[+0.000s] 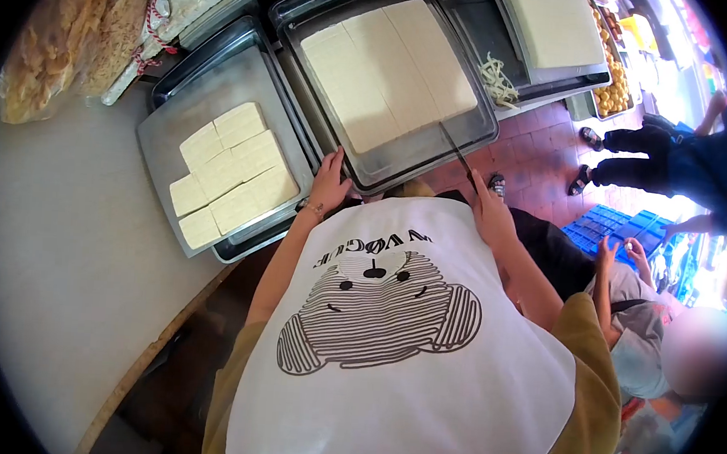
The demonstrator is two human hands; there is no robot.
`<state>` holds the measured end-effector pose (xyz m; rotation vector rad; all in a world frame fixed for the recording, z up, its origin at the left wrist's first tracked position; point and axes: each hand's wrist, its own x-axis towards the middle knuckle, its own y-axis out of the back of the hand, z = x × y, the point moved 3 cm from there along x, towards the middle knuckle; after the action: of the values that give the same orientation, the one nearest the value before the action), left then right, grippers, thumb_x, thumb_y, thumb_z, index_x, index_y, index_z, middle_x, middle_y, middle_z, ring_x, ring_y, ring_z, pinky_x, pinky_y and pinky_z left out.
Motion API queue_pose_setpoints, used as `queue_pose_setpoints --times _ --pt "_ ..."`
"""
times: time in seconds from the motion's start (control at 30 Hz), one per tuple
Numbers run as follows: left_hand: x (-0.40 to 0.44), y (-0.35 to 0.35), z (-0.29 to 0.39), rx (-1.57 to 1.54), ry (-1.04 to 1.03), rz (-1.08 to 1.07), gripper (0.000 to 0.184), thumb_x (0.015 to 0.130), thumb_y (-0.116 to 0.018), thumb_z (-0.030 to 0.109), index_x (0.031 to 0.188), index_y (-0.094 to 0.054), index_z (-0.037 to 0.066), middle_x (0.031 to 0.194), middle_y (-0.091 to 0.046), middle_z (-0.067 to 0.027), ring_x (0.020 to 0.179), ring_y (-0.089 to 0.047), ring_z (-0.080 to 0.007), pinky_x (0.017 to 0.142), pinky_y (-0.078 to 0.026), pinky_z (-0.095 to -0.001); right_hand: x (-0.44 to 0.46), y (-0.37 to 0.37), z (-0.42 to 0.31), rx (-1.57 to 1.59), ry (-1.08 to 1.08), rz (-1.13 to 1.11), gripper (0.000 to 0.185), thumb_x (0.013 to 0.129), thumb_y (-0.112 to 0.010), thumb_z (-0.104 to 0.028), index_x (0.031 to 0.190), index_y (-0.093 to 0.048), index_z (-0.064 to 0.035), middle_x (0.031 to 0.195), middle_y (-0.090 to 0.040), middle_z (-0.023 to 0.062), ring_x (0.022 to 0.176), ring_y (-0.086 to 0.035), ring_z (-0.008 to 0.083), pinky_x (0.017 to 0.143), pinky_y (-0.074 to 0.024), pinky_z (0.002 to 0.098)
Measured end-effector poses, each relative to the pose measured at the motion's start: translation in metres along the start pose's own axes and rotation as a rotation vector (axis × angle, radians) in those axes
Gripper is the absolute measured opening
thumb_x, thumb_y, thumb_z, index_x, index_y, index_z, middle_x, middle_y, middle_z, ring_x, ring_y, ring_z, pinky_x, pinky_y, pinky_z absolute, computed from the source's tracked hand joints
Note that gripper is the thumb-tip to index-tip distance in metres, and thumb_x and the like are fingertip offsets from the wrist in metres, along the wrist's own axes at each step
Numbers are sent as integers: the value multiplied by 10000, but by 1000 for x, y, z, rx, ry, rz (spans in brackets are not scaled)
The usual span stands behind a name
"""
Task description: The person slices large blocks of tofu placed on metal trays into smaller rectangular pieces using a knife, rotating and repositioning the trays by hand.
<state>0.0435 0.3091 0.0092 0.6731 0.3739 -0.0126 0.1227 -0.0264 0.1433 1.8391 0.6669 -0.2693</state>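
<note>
Pale slab (390, 70), twelve o'clock, in tray (400, 167) | right hand (484, 208), two o'clock: fingers closed round knife (458, 154), tip by slab's near edge | left hand (330, 181), eleven: fingers at tray's rim, grip I can't tell | I'd keep strokes straight, tray steadied

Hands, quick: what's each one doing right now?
Left hand: at the edge of the middle tray; grip unclear.
Right hand: closed, holding the knife.
</note>
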Motion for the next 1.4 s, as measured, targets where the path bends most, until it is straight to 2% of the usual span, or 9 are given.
queue_pose_setpoints --times 0.17,0.27,0.33,0.47,0.63,0.8,0.9,1.17,1.4 --pt "0 1 2 18 38 -15 793 752 -638 139 1431 -235 64 1338 -362 -180 1184 -433 -373 995 -386 -403 -55 -29 49 158 262 172 550 879 -507 -153 1396 -330 -93 974 -598 226 878 -595 396 759 -470 419" --pt "0 -4 -3 65 17 23 795 745 -642 142 1428 -242 67 1344 -360 -179 1172 -444 -379 987 -394 -410 -73 -40 66 212 227 305 488 899 -467 -114 1370 -357 -53 1041 -600 216 932 -585 392 814 -457 424" --pt "-1 -2 -2 49 14 20 797 737 -644 137 1423 -246 60 1336 -367 -188 1174 -441 -384 991 -393 -409 -65 -50 78 401 -98 266 457 907 -473 -121 1343 -385 -19 1128 -574 246 1008 -580 382 862 -448 401" --pt "2 -3 -5 -27 -14 69 751 737 -643 122 1395 -289 44 1323 -369 -217 1177 -437 -393 994 -392 -404 6 3 8 325 367 602 445 888 -489 -56 1319 -401 6 1131 -580 227 1053 -568 370 914 -425 394" --pt "-1 24 23 55 139 341 496 828 -598 246 1253 -486 16 1167 -535 -163 1055 -511 -321 937 -386 -391 86 34 -104 656 483 546 440 842 -516 4 1269 -411 -24 1193 -532 187 1045 -553 322 891 -429 362" --pt "-15 64 112 -1215 153 164 494 979 -404 374 1306 -452 7 1246 -538 -76 1130 -486 -154 946 -353 -298 86 19 -197 779 647 97 451 788 -549 -6 1226 -441 -34 1163 -508 179 1040 -537 326 897 -426 382" --pt "-12 72 138 -1402 214 360 359 970 -457 287 1164 -512 -10 1127 -602 -119 1010 -575 -176 887 -449 -325 80 -9 -211 694 836 -95 455 785 -576 -67 1219 -445 -29 1149 -476 166 1053 -500 361 901 -419 410" --pt "-53 97 82 -75 568 767 254 894 -568 228 909 -526 -22 690 -569 -206 658 -594 -372 598 -446 -412 101 -39 -175 95 1057 -484 346 803 -584 -173 1128 -544 -61 1059 -481 153 1012 -517 335 843 -442 445" --pt "-94 139 -4 194 554 1198 245 858 -575 83 995 -419 -47 967 -441 -222 847 -495 -396 756 -418 -447 110 -28 -140 47 1019 -393 272 814 -549 -111 1080 -567 -61 1046 -502 145 934 -555 325 810 -458 428"
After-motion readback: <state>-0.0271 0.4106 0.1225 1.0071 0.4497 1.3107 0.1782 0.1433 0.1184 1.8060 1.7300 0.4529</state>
